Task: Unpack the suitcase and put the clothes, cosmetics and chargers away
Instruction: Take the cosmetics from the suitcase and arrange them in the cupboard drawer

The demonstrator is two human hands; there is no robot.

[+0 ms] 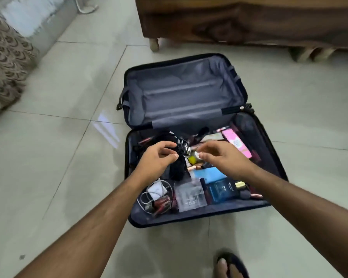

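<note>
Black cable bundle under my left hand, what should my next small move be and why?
Probably close the left hand on the black cable bundle and lift it out. Its fingers are curled open right over it, the right hand looks empty, and the suitcase near half is crowded with cosmetics.
</note>
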